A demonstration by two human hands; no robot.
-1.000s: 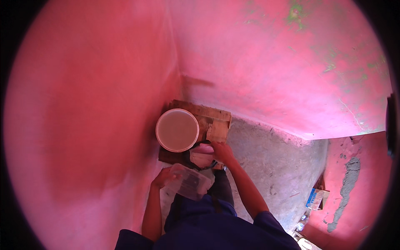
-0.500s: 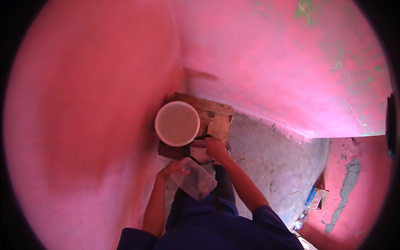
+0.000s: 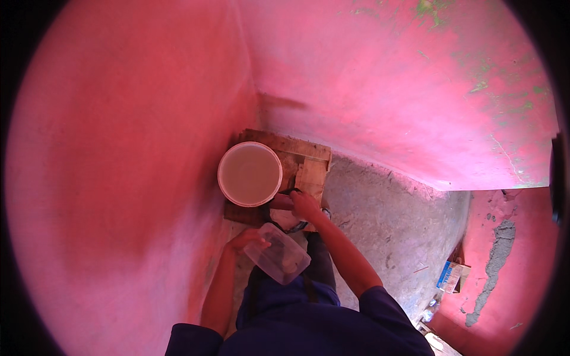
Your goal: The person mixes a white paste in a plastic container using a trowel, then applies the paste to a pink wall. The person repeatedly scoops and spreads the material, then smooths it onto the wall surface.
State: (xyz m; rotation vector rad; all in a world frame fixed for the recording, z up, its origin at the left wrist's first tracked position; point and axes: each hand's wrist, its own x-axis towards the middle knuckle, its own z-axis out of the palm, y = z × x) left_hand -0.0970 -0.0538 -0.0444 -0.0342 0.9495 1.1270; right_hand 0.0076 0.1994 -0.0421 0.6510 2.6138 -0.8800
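Observation:
My left hand (image 3: 245, 239) grips the rim of a clear plastic container (image 3: 279, 256), tilted in front of my body. A little ahead of it, my right hand (image 3: 304, 205) has its fingers closed at a reddish-brown piece (image 3: 281, 202), too dim to name. Beneath that hand is a black-rimmed thing with a pale pinkish inside (image 3: 286, 219), partly covered by the hand and the container. Just to the left stands a round bucket (image 3: 250, 143) with a pale rim and cloudy, greyish-brown contents. Bucket and black-rimmed thing are by a wooden stand (image 3: 312, 172).
Pink walls (image 3: 148, 148) meet in the corner behind the stand, and the left one runs close beside my left arm. Grey concrete floor (image 3: 380, 225) stretches to the right. A small blue and white box (image 3: 451, 276) lies by the right wall, near some litter.
The view has shifted slightly. Both hands keep nearly the same places, with the clear container still in my left hand and my right hand by the reddish-brown piece.

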